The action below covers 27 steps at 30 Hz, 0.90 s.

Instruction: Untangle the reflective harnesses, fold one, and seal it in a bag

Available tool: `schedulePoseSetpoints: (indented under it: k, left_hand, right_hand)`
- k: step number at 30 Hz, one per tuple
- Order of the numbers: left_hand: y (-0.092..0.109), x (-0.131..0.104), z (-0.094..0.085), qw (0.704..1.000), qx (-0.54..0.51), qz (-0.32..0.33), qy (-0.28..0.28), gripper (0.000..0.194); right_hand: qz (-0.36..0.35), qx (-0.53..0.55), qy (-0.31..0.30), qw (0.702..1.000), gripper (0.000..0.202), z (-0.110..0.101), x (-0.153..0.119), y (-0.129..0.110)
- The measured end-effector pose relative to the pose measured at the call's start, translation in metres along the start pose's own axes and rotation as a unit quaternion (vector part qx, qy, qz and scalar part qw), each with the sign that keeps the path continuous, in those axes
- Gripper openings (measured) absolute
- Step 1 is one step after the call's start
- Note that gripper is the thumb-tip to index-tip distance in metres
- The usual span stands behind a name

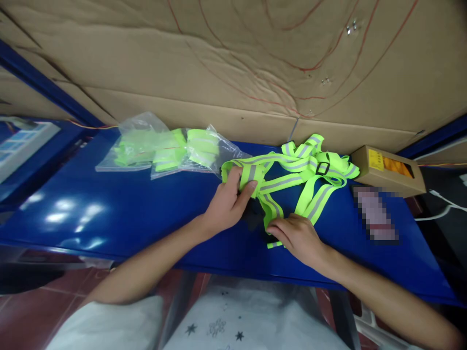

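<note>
A neon yellow-green strap harness (288, 182) with grey reflective stripes and a black buckle lies loosely tangled on the blue table (146, 209). My left hand (231, 199) pinches a folded section of the strap between thumb and fingers at the harness's left end. Lower and to the right, my right hand (294, 233) is closed on another part of the strap, near a short loose end that pokes out below it. Clear plastic bags (138, 146) with folded yellow-green straps inside lie left of the harness, along the back of the table.
An open-windowed cardboard box (388, 170) with a yellow label stands at the back right. In front of it lies a pixelated, dark-edged flat object (377, 214). White cables (438, 211) run at the right edge. A cardboard wall (219, 73) with red wires rises behind the table.
</note>
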<state>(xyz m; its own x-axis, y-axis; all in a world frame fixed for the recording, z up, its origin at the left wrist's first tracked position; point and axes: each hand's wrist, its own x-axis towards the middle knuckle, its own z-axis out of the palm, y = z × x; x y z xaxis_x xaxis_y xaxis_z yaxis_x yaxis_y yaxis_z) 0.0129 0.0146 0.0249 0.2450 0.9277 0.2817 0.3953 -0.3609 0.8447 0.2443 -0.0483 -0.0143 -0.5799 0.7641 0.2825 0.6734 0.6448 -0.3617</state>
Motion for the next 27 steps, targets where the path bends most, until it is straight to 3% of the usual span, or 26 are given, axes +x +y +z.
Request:
schedulePoseSetpoints:
  k: [2, 6, 10, 16, 23, 27]
  left_hand:
    - [-0.005, -0.001, 0.001, 1.0, 0.003, -0.011, 0.004, 0.021]
    - [-0.013, -0.003, 0.0, 0.999, 0.023, -0.02, -0.019, 0.018]
    - [-0.015, -0.008, 0.004, 0.998, 0.047, -0.014, -0.036, 0.016]
    - [-0.01, -0.016, 0.018, 0.998, 0.054, 0.007, -0.038, 0.02]
    - [-0.004, -0.008, 0.004, 0.996, 0.082, 0.015, 0.027, 0.023]
    - [-0.002, -0.009, 0.005, 0.995, 0.093, 0.027, -0.025, 0.021]
  right_hand:
    - [0.042, 0.036, -0.041, 0.998, 0.042, -0.002, 0.001, 0.003]
    - [0.051, 0.123, -0.107, 0.985, 0.038, -0.01, -0.002, 0.004]
    - [0.048, 0.16, -0.129, 0.978, 0.031, -0.016, -0.003, 0.005]
    - [0.102, 0.248, -0.152, 0.951, 0.027, -0.016, 0.002, 0.002]
    - [0.094, 0.309, -0.169, 0.931, 0.026, -0.022, 0.002, 0.001]
    - [0.131, 0.351, -0.194, 0.907, 0.028, -0.023, 0.003, 0.0]
